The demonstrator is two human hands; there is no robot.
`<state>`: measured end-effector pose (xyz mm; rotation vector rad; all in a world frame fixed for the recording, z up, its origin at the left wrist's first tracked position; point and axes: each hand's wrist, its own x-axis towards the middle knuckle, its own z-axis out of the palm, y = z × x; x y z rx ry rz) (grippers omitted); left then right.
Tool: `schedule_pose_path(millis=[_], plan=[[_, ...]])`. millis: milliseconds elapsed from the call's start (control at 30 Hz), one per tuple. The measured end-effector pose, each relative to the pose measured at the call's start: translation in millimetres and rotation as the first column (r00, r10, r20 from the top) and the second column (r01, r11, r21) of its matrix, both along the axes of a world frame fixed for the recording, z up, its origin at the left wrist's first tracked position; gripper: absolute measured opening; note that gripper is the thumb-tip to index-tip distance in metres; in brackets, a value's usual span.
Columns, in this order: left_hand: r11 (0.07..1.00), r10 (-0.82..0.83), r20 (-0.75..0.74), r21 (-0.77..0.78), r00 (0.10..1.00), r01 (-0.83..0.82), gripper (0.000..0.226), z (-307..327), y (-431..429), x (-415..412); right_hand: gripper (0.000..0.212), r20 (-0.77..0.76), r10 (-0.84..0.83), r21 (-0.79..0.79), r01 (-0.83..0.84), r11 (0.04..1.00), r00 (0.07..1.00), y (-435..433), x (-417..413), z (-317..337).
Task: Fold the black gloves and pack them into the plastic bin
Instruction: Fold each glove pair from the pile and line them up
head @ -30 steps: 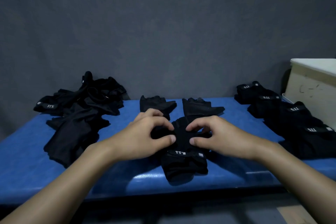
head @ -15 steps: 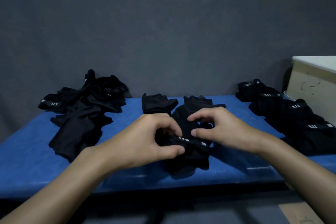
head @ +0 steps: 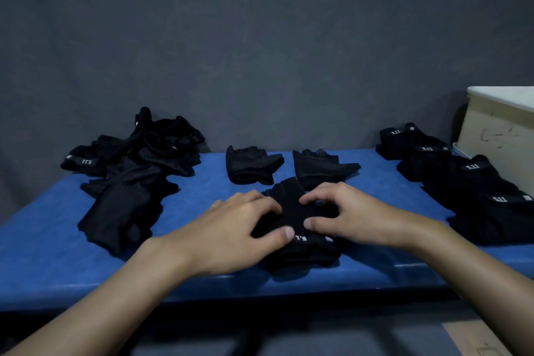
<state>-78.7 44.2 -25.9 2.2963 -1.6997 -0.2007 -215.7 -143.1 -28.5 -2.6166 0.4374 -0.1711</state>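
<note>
resting near the front middle of the smooth, faintly glossy blue counter (head: 202,283), a black glove (head: 300,246) lies bunched and partly doubled over, its fabric soft and matte, a small pale label showing at the cuff. the left hand (head: 239,228) curls over the glove's left side, fingers bent onto the cloth and thumb pressed at the cuff edge, grasping it. the right hand (head: 346,217) pinches the right side between bent fingers and thumb. just behind them two short-fingered gloves (head: 251,165) lie flat side by side, slightly apart, cuffs toward the camera. on the left a loose pile of gloves (head: 130,182) sprawls in limp, crumpled folds with straps sticking up. along the right edge a row of folded gloves (head: 462,179) sits in compact overlapping bundles, pale labels upward. the boxy cream plastic bin (head: 500,141), its wall scuffed and its rim paler, stands at the far right just beside that row.
</note>
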Motion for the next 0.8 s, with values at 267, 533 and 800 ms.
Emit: schedule_pose_path(millis=[267, 533, 800], plan=[[0.997, 0.007, 0.268, 0.067, 0.963, -0.026, 0.083, -15, 1, -9, 0.034, 0.174, 0.046, -0.172, -0.015, 0.985, 0.984, -4, -8, 3], [0.999, -0.021, 0.27, 0.045, 0.963, 0.009, 0.079, -17, 6, -9, 0.06, -0.129, 0.226, -0.083, -0.238, 0.968, 0.965, 7, -31, 9], [0.98, -0.185, 0.345, 0.0, 0.92, 0.197, 0.068, -17, 15, -1, 0.048, -0.018, 0.249, -0.174, -0.248, 0.953, 0.968, 5, -32, -6]])
